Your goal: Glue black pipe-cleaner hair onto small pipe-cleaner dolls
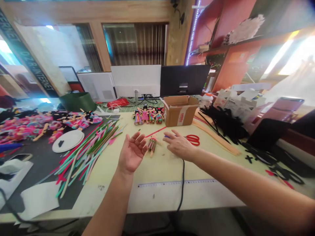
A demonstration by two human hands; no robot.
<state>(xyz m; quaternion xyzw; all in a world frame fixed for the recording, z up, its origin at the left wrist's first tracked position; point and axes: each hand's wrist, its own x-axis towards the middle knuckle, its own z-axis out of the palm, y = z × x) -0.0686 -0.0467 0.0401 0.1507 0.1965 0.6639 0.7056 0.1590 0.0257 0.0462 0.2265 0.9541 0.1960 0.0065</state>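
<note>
A small doll (pixel 152 144) in a striped dress lies on the pale table between my hands. My left hand (pixel 133 150) is just left of it, palm turned up, fingers loosely curled and apart, with nothing in it. On the doll's right, my right hand (pixel 179 145) is palm down with its fingers spread. A bit of something blue shows by its fingertips; whether it is touched I cannot tell. Red-handled scissors (pixel 193 140) lie just beyond my right hand, partly covered by it. A red pipe cleaner (pixel 156 131) lies behind the doll.
Several finished dolls (pixel 148 115) stand before a cardboard box (pixel 181 111). Coloured pipe cleaners (pixel 92 149) and a white plate (pixel 69 141) lie at left, near a doll pile (pixel 29 126). Black pipe cleaners (pixel 222 123) are at right. A ruler (pixel 167 183) and a black cable (pixel 182 186) lie in front.
</note>
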